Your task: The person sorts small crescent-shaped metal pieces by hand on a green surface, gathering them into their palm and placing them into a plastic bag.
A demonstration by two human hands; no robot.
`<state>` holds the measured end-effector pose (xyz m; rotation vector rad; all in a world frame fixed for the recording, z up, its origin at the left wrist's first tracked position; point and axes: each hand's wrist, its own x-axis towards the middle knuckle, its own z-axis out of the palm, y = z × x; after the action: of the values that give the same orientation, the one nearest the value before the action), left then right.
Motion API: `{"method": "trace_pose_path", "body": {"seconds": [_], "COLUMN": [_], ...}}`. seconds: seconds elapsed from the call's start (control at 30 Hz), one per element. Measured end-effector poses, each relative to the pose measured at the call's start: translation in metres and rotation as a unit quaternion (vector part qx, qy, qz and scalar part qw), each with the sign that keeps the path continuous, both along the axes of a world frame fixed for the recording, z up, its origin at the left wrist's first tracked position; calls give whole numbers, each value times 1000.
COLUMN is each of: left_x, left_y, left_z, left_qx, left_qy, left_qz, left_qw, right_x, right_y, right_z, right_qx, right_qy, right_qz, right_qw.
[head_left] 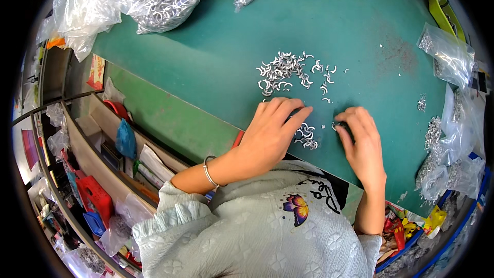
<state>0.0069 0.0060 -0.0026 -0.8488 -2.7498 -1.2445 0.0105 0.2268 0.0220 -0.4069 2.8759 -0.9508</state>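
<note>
My left hand (272, 129) rests low over the green tabletop (206, 46), fingers loosely bent and the thumb apart from them. Nothing shows in its grasp, though some fingertips are hidden. It lies between a larger pile of small curved silvery metal pieces (284, 68) and a smaller pile (306, 137) near the front edge. Further right, my right hand (362, 136) pinches a small metal piece (334, 125) between thumb and fingers, mostly covered by them. One tiny loose piece (323, 126) lies between the hands.
Clear plastic bags of metal rings (167, 2) stand at the far left. More bags (458, 118) and loose metal parts (431, 149) line the right edge. A cluttered shelf (98, 164) runs along the left, and a lime-green bin (445, 13) sits at the far right.
</note>
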Motion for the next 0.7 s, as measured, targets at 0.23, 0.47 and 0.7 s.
{"method": "trace_pose_path", "body": {"seconds": [0.23, 0.47, 0.7], "left_x": [6, 2, 0], "left_y": [-1, 5, 2], "left_z": [-2, -3, -8], "left_qx": [46, 46, 43], "left_qy": [-43, -27, -5], "left_qz": [-47, -11, 10], "left_qw": [997, 999, 999], "right_x": [19, -21, -2], "right_y": [-7, -17, 6], "right_z": [6, -13, -2], "right_qx": [-49, -27, -36], "right_qy": [-91, 72, -73], "right_qz": [66, 16, 63], "right_qw": [992, 997, 995]}}
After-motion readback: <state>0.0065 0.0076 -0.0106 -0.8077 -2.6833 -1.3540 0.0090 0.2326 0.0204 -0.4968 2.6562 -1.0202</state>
